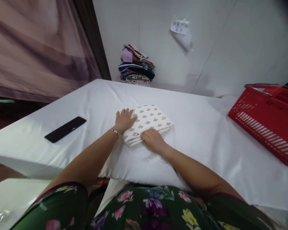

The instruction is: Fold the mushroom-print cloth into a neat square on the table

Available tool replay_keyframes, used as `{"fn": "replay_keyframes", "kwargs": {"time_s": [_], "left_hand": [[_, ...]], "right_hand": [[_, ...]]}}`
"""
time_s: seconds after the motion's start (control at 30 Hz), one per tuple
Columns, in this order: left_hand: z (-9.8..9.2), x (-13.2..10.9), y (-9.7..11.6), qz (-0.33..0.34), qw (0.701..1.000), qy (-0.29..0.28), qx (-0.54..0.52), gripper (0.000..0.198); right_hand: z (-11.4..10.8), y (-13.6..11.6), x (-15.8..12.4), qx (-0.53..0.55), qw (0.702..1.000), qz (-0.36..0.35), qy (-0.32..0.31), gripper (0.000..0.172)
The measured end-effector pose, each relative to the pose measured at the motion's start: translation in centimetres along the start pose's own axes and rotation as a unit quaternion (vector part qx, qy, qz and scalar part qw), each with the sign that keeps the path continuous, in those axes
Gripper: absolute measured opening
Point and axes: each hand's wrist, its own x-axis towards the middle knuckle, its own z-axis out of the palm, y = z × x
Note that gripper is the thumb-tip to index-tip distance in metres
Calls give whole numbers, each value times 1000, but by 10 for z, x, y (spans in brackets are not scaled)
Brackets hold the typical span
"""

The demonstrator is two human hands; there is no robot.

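A folded white cloth (148, 119) with grey apple-like prints and a few outlined ones lies in several layers on the white-covered table (196, 134). My left hand (125, 120) rests flat on its left edge, fingers spread, a bracelet at the wrist. At the front edge, my right hand (153, 140) has its fingers curled together over the layers; the thumb is hard to see.
A dark phone-like slab (65, 129) lies to the left on the table. A red plastic basket (266, 121) stands at the right. Beyond the far edge rises a stack of folded clothes (136, 65) by the wall. A pink curtain (40, 48) hangs at the left.
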Motion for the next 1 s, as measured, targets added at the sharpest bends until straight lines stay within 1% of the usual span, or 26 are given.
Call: {"fn": "replay_keyframes", "kwargs": {"time_s": [0.1,0.17,0.2,0.23,0.27,0.3,0.33,0.37,0.4,0.43,0.47,0.53,0.6,0.67,0.7,0.8,0.83,0.87,0.93,1.0], "left_hand": [[-8,4,4,-17,1000,-19,2,65],[-11,6,9,-12,1000,-16,4,66],[-11,6,11,-4,1000,-12,6,66],[-10,7,13,6,1000,-9,10,66],[-7,7,14,16,1000,-7,15,67],[-4,7,15,22,1000,-4,20,66],[0,6,15,27,999,2,24,66],[4,6,15,31,999,10,28,66],[7,5,14,35,999,18,30,66],[9,5,13,36,999,25,31,67],[11,4,12,38,998,29,31,67],[12,4,11,40,998,34,28,67],[12,3,11,39,998,37,24,67],[11,2,12,40,998,43,21,66],[11,1,13,41,998,46,21,66],[11,0,13,41,998,49,24,65],[11,0,13,41,998,48,25,65],[11,0,13,41,998,48,25,65],[10,0,12,41,998,49,22,65],[9,-1,12,42,998,48,16,64]], "right_hand": [[-6,6,-2,95,995,-18,21,12],[-13,21,-6,162,984,-5,69,13],[-16,31,-8,184,977,25,105,14],[-19,44,-12,195,967,73,145,15],[-22,57,-15,200,953,136,184,15],[-24,70,-19,205,934,206,209,15],[-25,82,-24,207,912,279,219,16],[-25,93,-28,208,889,349,210,18],[-25,101,-32,214,868,407,189,20],[-24,107,-35,225,848,451,161,22],[-23,111,-38,243,832,480,134,24],[-20,114,-40,295,807,502,98,29],[-19,113,-40,346,781,514,87,34],[-20,112,-36,371,757,532,78,37],[-21,112,-34,371,754,538,68,37],[-26,116,-23,345,771,536,20,33],[-28,119,-20,342,772,536,3,31],[-29,121,-16,344,768,540,-14,30],[-29,127,-12,357,749,557,-38,29],[-27,131,-13,370,737,564,-44,28]]}}
